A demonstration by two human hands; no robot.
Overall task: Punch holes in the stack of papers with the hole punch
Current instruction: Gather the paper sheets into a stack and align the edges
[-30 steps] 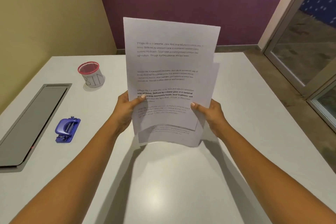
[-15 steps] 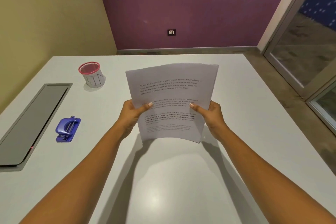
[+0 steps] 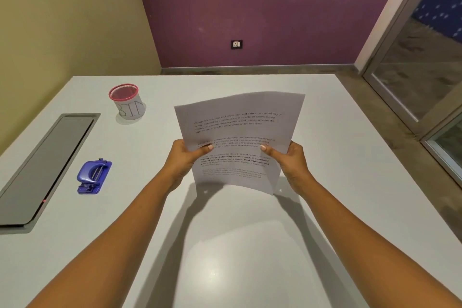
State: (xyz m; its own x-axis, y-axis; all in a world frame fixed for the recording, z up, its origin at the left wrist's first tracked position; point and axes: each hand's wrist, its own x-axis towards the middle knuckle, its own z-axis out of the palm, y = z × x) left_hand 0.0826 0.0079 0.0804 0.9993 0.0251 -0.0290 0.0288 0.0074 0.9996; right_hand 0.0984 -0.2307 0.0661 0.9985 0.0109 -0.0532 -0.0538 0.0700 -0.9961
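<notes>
A stack of white printed papers (image 3: 240, 132) stands tilted away from me above the middle of the white table (image 3: 250, 245), its lower edge just over the tabletop. My left hand (image 3: 183, 157) grips its left edge with the thumb on the front sheet. My right hand (image 3: 290, 160) grips the right edge the same way. The blue hole punch (image 3: 93, 176) lies flat on the table well to the left of my left arm, touched by neither hand.
A white cup with a red mesh rim (image 3: 127, 101) stands at the back left. A long grey panel (image 3: 42, 165) is set into the table along the left edge. The floor drops off beyond the right table edge, by a glass door (image 3: 420, 65).
The papers came down from upright in front of the wall to a lower, leaning-back pose over the table. The sheets now look squared together. Both hands slid higher along the side edges.
</notes>
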